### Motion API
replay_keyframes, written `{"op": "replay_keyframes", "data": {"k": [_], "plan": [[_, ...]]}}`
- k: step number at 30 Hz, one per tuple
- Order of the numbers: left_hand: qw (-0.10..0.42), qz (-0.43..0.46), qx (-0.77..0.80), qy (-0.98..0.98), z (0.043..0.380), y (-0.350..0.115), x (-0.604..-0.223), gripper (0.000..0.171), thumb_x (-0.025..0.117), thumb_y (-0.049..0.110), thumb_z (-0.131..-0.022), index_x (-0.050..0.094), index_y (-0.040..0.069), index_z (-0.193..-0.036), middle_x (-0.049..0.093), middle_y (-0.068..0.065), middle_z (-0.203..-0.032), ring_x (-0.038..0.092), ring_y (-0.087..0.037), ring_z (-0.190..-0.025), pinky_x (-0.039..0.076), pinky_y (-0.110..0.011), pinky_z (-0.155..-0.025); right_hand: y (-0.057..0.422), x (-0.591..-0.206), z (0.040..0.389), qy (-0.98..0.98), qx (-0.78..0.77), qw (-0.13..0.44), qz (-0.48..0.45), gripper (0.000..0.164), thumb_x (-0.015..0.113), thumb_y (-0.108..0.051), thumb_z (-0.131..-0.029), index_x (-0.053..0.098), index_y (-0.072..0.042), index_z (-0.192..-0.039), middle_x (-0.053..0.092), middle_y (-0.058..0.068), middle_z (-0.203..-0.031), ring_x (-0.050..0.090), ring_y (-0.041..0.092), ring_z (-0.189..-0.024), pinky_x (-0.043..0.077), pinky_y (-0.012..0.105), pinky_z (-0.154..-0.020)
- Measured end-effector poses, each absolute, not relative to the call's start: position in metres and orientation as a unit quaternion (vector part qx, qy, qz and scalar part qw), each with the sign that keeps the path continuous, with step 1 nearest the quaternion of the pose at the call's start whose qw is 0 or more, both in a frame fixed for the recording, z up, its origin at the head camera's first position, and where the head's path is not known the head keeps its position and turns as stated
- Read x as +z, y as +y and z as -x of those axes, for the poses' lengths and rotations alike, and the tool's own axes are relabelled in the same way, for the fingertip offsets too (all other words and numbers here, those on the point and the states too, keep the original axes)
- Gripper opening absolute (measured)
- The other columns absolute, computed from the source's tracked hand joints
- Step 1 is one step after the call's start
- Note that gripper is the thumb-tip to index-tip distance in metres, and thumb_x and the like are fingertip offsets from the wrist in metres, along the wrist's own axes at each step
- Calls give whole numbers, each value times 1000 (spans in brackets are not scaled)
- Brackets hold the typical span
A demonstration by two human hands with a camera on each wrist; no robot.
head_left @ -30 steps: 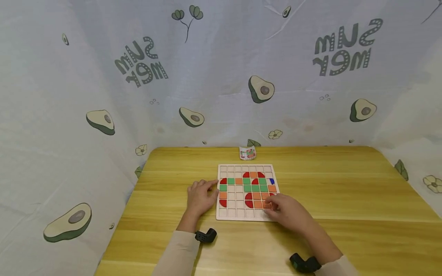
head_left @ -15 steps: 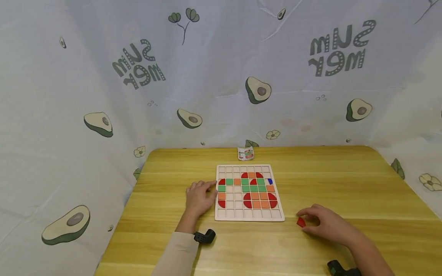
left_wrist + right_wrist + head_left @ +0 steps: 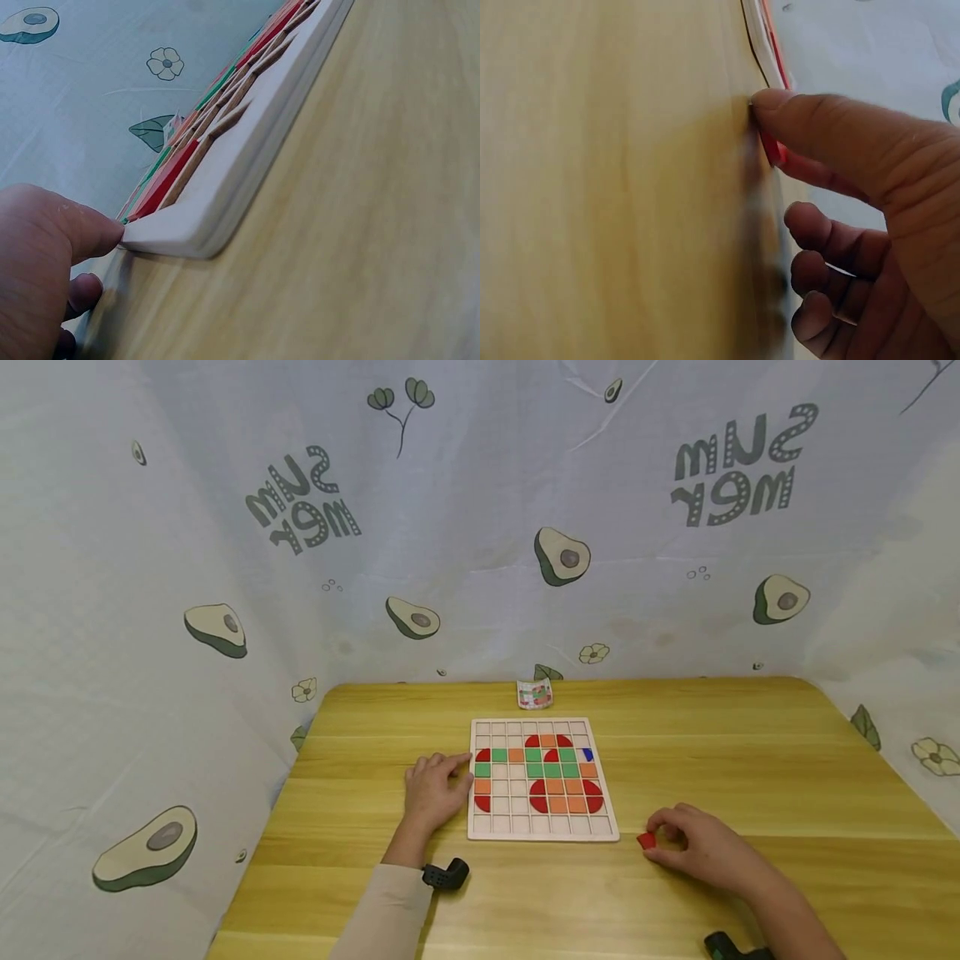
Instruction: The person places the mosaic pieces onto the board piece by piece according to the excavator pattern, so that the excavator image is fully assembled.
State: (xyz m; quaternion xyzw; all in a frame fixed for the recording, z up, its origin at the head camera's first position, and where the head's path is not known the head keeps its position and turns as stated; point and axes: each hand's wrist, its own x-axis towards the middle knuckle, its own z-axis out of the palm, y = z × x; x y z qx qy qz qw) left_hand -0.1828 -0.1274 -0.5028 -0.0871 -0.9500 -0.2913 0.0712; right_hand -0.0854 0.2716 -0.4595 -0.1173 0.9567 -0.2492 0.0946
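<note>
A pale wooden grid board (image 3: 495,825) lies on the table, with red, green, orange and blue flat tiles in several of its cells. My left hand (image 3: 433,791) rests beside its left edge; in the left wrist view the thumb tip touches the rim of the board (image 3: 187,229). Off the lower right corner of the board, my right hand (image 3: 705,847) pinches a small red tile (image 3: 646,841) between thumb and index finger. The right wrist view shows the red tile (image 3: 768,145) nearly edge-on under the thumb, its outline partly covered; the other fingers are loosely curled.
A small printed card (image 3: 535,694) with a coloured grid pattern stands behind the board near the back edge of the wooden table (image 3: 712,743). A white curtain (image 3: 480,527) with avocado prints hangs behind and at the sides.
My right hand has left the lower right corner of the board and moved right, where a red tile shows in its fingers. The tile has since turned and shifted slightly left. My left hand stays put.
</note>
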Motion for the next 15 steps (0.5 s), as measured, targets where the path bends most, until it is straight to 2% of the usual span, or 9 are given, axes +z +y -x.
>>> {"op": "replay_keyframes", "data": {"k": [8,15], "plan": [[69,86,-286,-952,183,-127,-503,36,66,36,-95,72,27,-129,65,4,-93,49,-17,-89,33,-41,-85,252,-449,88,962,-239,62,117,28,82,-37,-85,68,-17,-100,55,-8,-84,45,3,-74,43,24,-66],[71,85,-288,-951,184,-127,-504,36,66,36,-95,72,27,-129,65,4,-93,48,-16,-87,33,-41,-85,194,-438,103,956,-250,69,139,24,80,-33,-86,68,-17,-100,53,-8,-80,47,8,-74,40,24,-66]]}}
